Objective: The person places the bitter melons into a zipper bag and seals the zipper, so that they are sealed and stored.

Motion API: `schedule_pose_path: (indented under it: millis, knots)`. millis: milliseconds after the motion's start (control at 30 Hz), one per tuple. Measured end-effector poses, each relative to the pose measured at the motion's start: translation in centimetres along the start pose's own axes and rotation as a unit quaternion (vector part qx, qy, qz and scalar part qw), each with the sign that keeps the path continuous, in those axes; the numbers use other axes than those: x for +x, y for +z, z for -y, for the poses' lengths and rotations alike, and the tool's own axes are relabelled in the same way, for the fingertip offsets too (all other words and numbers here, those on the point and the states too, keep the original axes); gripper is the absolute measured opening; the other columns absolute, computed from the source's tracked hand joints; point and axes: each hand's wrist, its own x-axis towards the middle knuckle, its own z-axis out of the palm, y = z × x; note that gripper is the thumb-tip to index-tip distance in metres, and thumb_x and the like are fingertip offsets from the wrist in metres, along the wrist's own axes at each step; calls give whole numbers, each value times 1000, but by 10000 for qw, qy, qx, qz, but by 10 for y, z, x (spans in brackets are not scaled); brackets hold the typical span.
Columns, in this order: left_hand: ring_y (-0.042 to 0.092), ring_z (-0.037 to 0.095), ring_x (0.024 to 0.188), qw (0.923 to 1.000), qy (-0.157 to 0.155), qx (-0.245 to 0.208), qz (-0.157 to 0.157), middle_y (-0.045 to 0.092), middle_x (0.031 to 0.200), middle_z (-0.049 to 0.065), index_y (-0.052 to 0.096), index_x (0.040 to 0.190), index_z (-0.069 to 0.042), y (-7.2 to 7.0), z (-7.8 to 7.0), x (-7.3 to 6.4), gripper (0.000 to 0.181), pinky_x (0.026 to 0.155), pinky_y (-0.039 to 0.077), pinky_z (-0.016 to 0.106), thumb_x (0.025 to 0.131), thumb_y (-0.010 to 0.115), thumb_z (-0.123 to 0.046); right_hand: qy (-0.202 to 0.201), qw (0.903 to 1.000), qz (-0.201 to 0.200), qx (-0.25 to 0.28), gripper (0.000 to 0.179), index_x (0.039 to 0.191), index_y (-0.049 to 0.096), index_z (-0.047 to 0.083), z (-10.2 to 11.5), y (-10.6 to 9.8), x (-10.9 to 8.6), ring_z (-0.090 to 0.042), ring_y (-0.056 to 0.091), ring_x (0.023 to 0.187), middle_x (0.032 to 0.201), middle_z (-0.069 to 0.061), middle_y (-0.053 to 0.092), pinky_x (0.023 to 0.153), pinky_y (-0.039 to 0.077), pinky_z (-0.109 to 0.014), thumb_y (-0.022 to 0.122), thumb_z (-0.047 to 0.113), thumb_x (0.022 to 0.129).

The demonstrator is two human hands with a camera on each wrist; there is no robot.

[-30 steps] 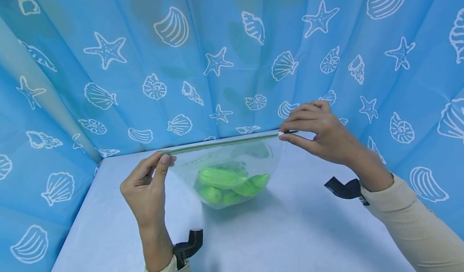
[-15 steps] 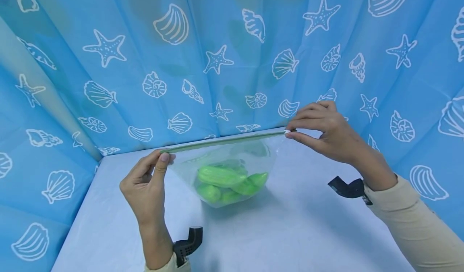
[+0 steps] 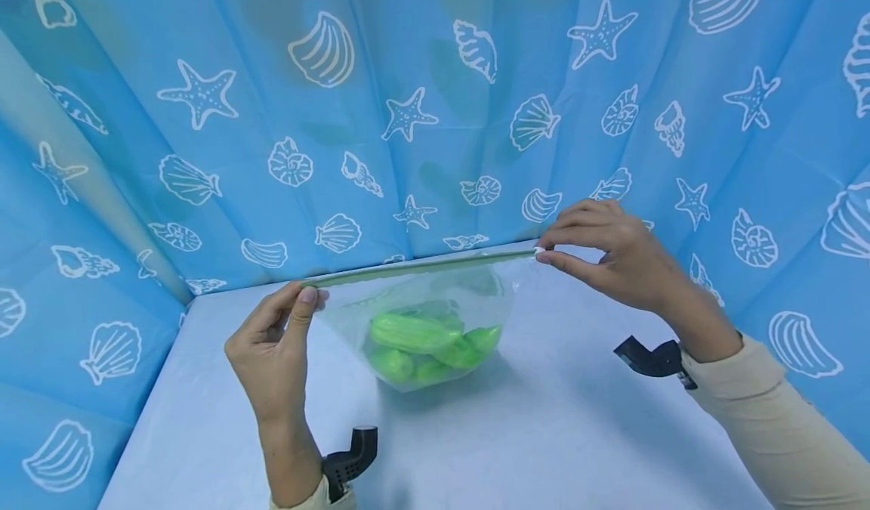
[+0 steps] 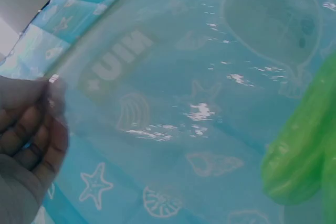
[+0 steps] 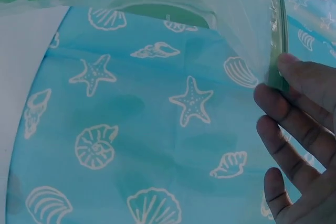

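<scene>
A clear zip bag (image 3: 414, 298) with a green strip along its top edge is stretched between both hands. Several green vegetables (image 3: 414, 332), long and plump, lie in its bottom, close over the white table. My left hand (image 3: 279, 344) pinches the strip's left end between thumb and fingers. At the other end, my right hand (image 3: 605, 257) pinches the top corner, a small white slider (image 3: 539, 251) right at its fingertips. Through the film in the left wrist view, a printed green leaf shape (image 4: 270, 17) and lettering show. The right wrist view has the thumb and forefinger on the green strip (image 5: 278, 69).
A white table (image 3: 544, 434) extends under the hands and toward the front. Behind it and at both sides hangs a blue curtain (image 3: 435, 162) with white shells and starfish. Each wrist wears a black camera mount (image 3: 652, 357).
My right hand has moved slightly right with the white slider, to the strip's right end; the strip's tip no longer shows beyond the fingers. My left hand stays in place.
</scene>
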Motion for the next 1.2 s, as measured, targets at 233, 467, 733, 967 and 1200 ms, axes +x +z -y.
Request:
schedule_pose_path:
  millis: [233,467,733,967,1200]
  knots:
    - [68,14,83,9963,-620,270,523,72,90,13,74,111,2,11,16,10,22,79,54,20,94,71,-12,580,9980,-162,209,28,104,77,11,-5,4,5,-8,62,87,98,4,71,71,47,-15,80,-1,80]
    - [67,16,81,9836,-102,1435,1090,74,89,10,74,107,0,30,52,79,25,79,51,26,96,69,-23,1231,9919,-163,-278,16,107,77,9,-36,14,48,-11,57,76,90,0,70,67,45,-28,73,13,93]
    - [66,19,87,9800,15,1636,1135,74,98,11,76,109,-3,55,72,146,26,78,48,27,95,71,-24,1855,9796,-431,-647,20,110,76,4,-67,28,99,-22,62,81,101,-11,71,69,47,-35,69,17,96]
    - [63,10,84,9860,-756,1079,1023,72,98,7,76,110,-8,78,93,178,27,74,48,22,93,70,-28,1053,9766,-1494,-1134,21,111,75,3,-95,48,115,-23,58,78,105,-14,67,66,43,-33,65,16,98]
    - [65,16,88,9733,-861,1207,1754,74,101,8,75,113,-7,55,108,128,31,72,49,19,94,71,-31,1261,9852,-921,-708,17,108,76,4,-86,61,63,-19,58,71,102,-10,70,63,45,-32,69,12,95]
